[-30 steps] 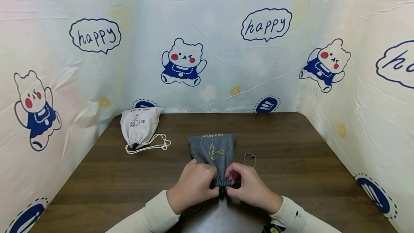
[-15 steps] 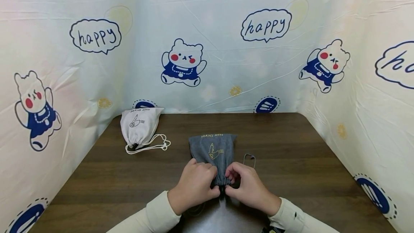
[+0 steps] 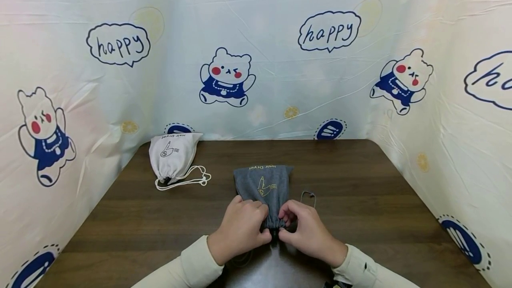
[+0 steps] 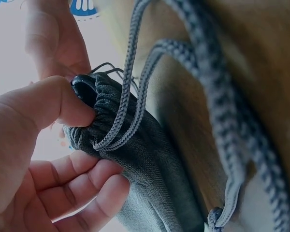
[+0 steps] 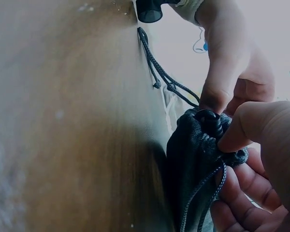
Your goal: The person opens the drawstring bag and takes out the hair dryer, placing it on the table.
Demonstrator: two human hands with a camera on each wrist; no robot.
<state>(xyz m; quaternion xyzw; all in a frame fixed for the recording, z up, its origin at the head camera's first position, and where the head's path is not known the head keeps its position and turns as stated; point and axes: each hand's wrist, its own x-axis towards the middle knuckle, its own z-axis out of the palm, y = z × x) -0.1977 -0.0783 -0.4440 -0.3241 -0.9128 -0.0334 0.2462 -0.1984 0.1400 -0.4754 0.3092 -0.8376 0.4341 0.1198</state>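
Observation:
A dark grey drawstring bag (image 3: 262, 186) with yellow "Hair Dryer" lettering lies on the table, its gathered mouth facing me. My left hand (image 3: 242, 226) pinches the left side of that mouth between thumb and curled fingers. On the opposite side, my right hand (image 3: 310, 230) pinches the ruffled edge the same way. Between the two thumbs, something glossy and black (image 5: 212, 123) shows in the puckered opening; the rest of it is hidden inside. Grey braided cords (image 4: 135, 106) come out of both sides of the mouth, one loop (image 3: 314, 197) standing beyond my right hand.
A white drawstring bag (image 3: 174, 157) with white cords (image 3: 200, 177) lies at the back left of the brown wooden table (image 3: 352, 177). A printed curtain (image 3: 276, 74) encloses the table's back and sides.
Both hands keep their grip on the bag's mouth and hardly move. The cord loop beyond the right hand has sunk slightly.

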